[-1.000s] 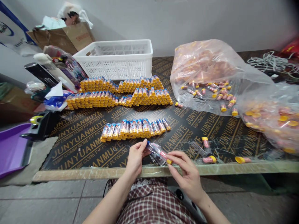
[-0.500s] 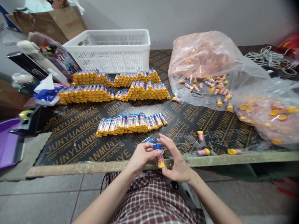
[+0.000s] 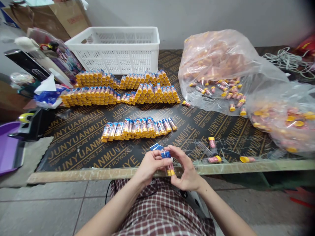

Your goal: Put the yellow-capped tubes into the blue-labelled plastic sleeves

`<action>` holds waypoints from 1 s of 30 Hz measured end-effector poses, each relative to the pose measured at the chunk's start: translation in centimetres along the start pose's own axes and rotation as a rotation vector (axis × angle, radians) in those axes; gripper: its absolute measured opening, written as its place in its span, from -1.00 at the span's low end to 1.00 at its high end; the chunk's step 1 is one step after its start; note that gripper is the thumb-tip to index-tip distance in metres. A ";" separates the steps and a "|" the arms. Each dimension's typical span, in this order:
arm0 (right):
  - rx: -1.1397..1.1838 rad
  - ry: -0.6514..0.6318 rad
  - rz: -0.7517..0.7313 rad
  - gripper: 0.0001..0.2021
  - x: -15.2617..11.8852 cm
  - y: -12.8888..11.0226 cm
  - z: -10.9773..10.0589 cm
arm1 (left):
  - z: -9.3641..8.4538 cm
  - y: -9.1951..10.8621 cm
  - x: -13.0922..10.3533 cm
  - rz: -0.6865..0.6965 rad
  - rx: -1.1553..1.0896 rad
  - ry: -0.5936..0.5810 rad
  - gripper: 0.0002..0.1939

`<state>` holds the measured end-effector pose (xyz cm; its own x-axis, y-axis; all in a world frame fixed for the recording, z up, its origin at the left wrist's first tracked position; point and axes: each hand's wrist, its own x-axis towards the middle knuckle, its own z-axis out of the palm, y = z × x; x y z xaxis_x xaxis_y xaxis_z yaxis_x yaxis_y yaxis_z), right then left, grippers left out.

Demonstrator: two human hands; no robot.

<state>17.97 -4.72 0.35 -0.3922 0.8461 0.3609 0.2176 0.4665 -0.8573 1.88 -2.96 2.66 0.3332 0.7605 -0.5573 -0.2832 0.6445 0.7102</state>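
Over the table's front edge, a small clear tube with a yellow cap (image 3: pixel 170 171) points cap down, a blue label at its upper end. My left hand (image 3: pixel 150 165) pinches it from the left side. Curved around its right side is my right hand (image 3: pixel 185 168), thumb near the yellow cap and fingers at the upper end. Blue-and-white labels (image 3: pixel 156 147) lie on the table just behind my fingers. Farther back stands a row of labelled tubes (image 3: pixel 140 127), with larger stacks of labelled tubes (image 3: pixel 91 95) behind it.
A white basket (image 3: pixel 118 59) stands at the back. On the right are plastic bags of unlabelled tubes (image 3: pixel 216 59), with a few loose tubes (image 3: pixel 212 144) nearer the edge. A purple dustpan (image 3: pixel 8 144), a black tape dispenser (image 3: pixel 31 124) and bottles occupy the left side.
My right hand's fingers have curled in closer around the tube. My left hand keeps its pinch on it. The view has shifted slightly.
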 end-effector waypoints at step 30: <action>-1.067 0.024 0.438 -0.34 7.2 3.1 -10.7 | -3.8 -0.2 2.6 0.490 1.295 0.341 -0.84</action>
<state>25.38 5.59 4.21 -0.0817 0.9887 0.1261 0.9804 0.1024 -0.1682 -0.61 -0.83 -0.54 0.1620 0.9830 -0.0869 0.7654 -0.0696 0.6398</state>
